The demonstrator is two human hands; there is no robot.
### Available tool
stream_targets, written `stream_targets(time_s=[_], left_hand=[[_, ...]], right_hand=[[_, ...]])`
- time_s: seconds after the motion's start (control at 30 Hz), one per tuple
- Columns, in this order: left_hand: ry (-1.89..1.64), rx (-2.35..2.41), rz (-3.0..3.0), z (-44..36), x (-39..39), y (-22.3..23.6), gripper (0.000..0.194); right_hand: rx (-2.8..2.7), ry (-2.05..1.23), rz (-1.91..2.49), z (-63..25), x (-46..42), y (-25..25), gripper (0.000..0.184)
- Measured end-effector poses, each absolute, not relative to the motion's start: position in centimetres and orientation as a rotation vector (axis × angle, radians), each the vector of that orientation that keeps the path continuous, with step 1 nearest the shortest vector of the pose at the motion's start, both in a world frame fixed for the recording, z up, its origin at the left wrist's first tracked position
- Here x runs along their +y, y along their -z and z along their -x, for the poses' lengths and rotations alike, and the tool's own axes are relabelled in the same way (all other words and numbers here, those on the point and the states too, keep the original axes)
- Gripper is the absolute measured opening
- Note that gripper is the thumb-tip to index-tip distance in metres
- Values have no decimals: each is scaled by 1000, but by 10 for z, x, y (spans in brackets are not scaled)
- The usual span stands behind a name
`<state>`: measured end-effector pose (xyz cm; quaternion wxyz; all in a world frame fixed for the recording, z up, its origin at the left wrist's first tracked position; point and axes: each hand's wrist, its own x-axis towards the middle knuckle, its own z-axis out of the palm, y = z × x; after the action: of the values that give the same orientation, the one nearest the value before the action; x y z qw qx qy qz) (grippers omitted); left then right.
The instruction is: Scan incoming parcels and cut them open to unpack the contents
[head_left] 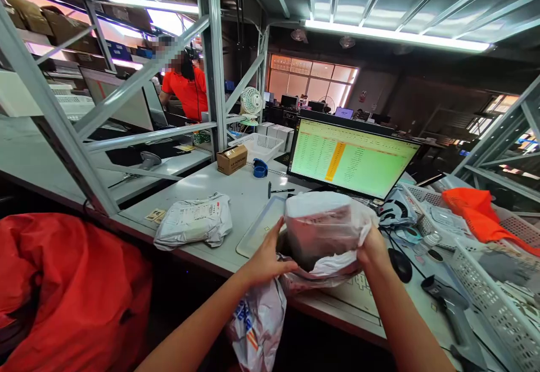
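Note:
I hold a plastic-wrapped parcel above the desk's front edge, clear wrap over a dark reddish item with white plastic at its top. My left hand grips its left side, fingers curled on the wrap. My right hand clutches the right side, fingers closed into the plastic. A printed white mailer bag hangs below the parcel over the desk edge. A second white mailer parcel lies on the desk to the left.
A monitor with a green spreadsheet stands behind the parcel. A mouse, barcode scanner and white baskets sit at right. A small cardboard box, blue tape roll and pen lie further back. A person in orange sits beyond the metal rack.

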<state>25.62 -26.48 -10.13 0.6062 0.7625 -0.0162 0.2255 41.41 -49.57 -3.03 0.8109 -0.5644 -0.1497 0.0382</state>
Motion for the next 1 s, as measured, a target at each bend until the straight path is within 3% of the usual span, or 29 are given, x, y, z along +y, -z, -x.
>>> stream_targets(time_s=[0.07,0.17,0.27,0.37,0.47,0.57,0.7,0.73,0.83,0.87,0.9,1.0], left_hand=[[-484,-30,-1444,-276,-274,90,103],[-411,109,-1054,-304,-282,87,76],[-474,207,-937,-317,-278,94,66],[-612,298,-831,-314,-263,97,52],[-704,357,-711,-300,-242,91,42],[-803,382,-624,-281,-226,84,37],[-843,353,-683,-256,-225,82,38],[-839,351,-680,-251,-226,83,38],[-846,366,-680,-236,-227,90,35],[-852,363,-714,-232,-224,94,35],[-853,350,-773,-227,-220,99,37],[-842,300,-961,-212,-205,116,42]], right_hand=[[-360,-132,1258,-411,-485,31,49],[-429,-143,1334,-407,-483,29,59],[-507,-143,1429,-399,-499,39,66],[-762,-148,1791,-379,-524,73,78],[-1193,52,2303,-342,-542,111,61],[-1535,326,2345,-299,-542,120,46],[-1535,57,2210,-272,-508,97,34],[-1497,-37,2244,-273,-497,95,38],[-1557,-154,2369,-284,-462,111,96],[-1614,-134,2398,-287,-453,121,101],[-1660,-94,2416,-289,-445,132,93],[-1725,44,2389,-292,-433,150,41]])
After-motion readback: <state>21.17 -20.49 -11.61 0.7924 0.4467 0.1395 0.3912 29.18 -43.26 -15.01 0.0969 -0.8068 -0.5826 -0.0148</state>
